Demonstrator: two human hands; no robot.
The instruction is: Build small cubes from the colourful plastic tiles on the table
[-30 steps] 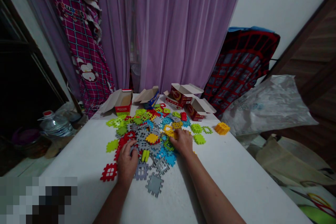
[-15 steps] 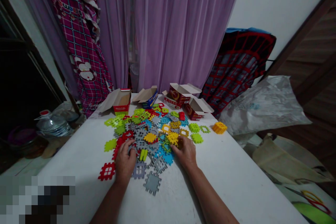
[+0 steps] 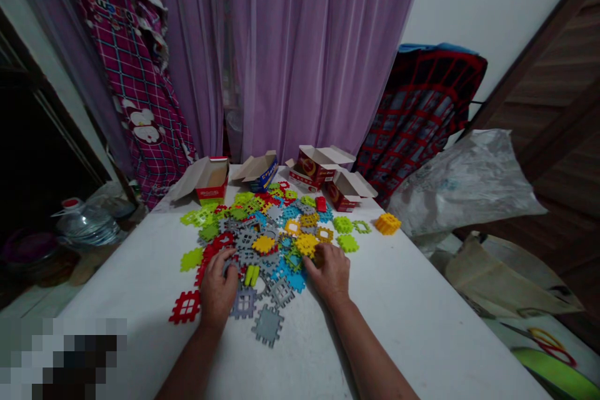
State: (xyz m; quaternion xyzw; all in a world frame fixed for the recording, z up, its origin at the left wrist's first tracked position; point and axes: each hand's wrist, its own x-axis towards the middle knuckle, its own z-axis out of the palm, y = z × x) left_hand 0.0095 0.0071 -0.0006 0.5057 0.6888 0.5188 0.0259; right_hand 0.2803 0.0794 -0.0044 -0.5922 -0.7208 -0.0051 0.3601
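A heap of flat, toothed plastic building tiles (image 3: 269, 234) in red, grey, blue, yellow and green lies spread on a white table (image 3: 412, 319). My left hand (image 3: 218, 287) rests palm down on the heap's near left edge, fingers curled over grey and red tiles. My right hand (image 3: 330, 272) lies on the heap's near right edge, fingertips against a yellow tile (image 3: 307, 244). A grey tile (image 3: 268, 325) lies alone between my forearms, and a red window tile (image 3: 185, 307) sits left of my left hand.
Several opened cardboard boxes (image 3: 323, 169) stand at the table's far edge. A small assembled yellow block (image 3: 387, 223) sits to the right of the heap. Purple curtains hang behind. A plastic bag (image 3: 464, 184) lies right of the table; a water bottle (image 3: 87, 225) stands on the left.
My right hand has drawn back toward me from the yellow tiles to the heap's near edge. The left hand has stayed roughly in place. The camera has shifted slightly.
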